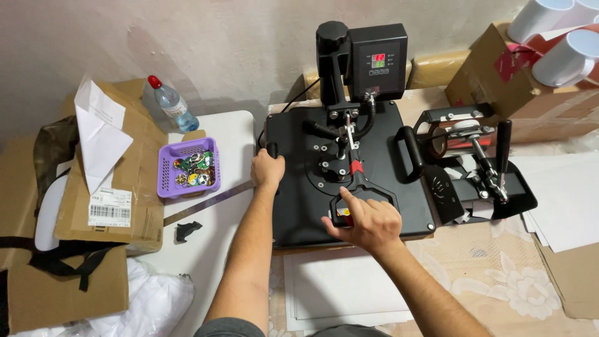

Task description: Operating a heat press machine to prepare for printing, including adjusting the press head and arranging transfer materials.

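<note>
We find the press centre, a flat black metal slab; its lever runs far to near. Our right hand closes on the lever's looped grip. Our left hand clasps the knob at the press's left edge. White table lies open left; a purple basket sits far left.

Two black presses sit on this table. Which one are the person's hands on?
The big flat press in the middle: the left hand grips its left edge, the right hand rests on its front handle. The smaller mug press stands untouched at its right.
</note>
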